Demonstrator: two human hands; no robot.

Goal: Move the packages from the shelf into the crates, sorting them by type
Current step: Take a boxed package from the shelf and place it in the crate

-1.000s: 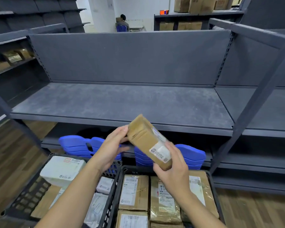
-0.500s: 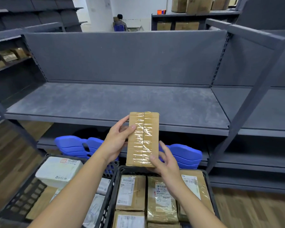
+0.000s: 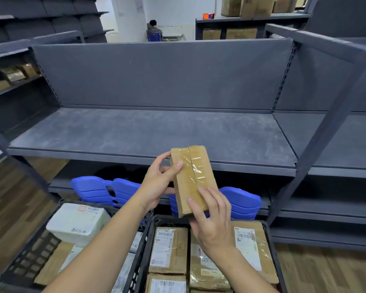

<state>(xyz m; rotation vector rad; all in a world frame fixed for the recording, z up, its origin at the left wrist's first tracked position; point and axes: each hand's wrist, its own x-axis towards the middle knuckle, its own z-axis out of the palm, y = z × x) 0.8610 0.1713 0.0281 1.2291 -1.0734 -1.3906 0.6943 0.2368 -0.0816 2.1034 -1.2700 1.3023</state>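
A small taped brown cardboard box [image 3: 191,172] is held upright in front of the grey shelf [image 3: 135,136], above the crates. My left hand [image 3: 160,182] grips its left edge, thumb on the taped face. My right hand [image 3: 213,216] holds its lower end from the right, fingers curled on the front. Below, the right dark crate [image 3: 272,246] holds several brown cardboard boxes with labels. The left dark crate [image 3: 30,261] holds a white soft package [image 3: 76,223] and other flat parcels. My forearms hide part of both crates.
The shelf board bears no packages. Stacked blue plastic stools [image 3: 106,191] stand on the lower level behind the crates. A slanted grey upright [image 3: 325,127] rises at the right. Wooden floor [image 3: 6,199] lies either side. A person [image 3: 155,30] sits far behind the shelving.
The box was turned in my hands from tilted with its label showing to upright with the taped seam facing me. My right hand shifted onto its lower front.
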